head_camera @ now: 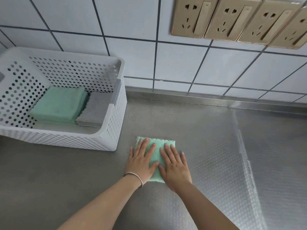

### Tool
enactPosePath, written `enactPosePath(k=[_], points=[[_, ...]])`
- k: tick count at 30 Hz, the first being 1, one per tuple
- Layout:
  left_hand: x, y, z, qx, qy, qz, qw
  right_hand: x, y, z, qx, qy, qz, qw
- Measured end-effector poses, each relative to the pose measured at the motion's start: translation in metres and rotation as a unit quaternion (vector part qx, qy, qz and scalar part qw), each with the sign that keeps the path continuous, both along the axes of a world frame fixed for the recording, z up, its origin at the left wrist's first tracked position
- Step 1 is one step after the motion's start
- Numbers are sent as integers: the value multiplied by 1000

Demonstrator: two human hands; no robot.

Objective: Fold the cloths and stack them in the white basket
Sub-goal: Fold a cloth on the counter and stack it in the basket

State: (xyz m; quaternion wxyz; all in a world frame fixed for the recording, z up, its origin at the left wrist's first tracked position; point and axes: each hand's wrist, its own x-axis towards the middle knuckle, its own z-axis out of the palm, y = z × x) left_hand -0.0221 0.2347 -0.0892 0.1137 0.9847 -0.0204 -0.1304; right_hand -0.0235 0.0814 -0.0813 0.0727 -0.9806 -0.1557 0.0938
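My 2 flat, open hands, left hand (pixel 141 161) and right hand (pixel 175 165), press the green cloth (pixel 155 156); the white basket (pixel 114 113) sits toward the worktop's back-left corner, nearer my left.

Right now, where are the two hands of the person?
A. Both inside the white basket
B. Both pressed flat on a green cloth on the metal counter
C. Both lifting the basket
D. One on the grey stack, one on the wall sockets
B: the left hand and the right hand lie flat, fingers spread, on the green cloth on the counter, to the right of the white basket.
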Motion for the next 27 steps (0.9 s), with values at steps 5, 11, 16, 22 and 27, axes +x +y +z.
enactPosePath(k=[5, 11, 16, 22, 27], points=[[-5, -2, 27, -101, -94, 354, 925, 3, 1, 23, 185, 61, -220, 956], [-12, -7, 26, -50, 47, 403, 913, 1, -6, 38, 241, 234, -379, 862], [-21, -16, 42, -155, 79, 425, 888, -10, -16, 42, 232, 296, -347, 859], [-41, -30, 84, -279, -48, 404, 870, -29, -40, 80, 330, 223, -309, 864], [-39, -20, 153, -328, -288, 250, 864, -29, -36, 147, 454, 81, -273, 844]])
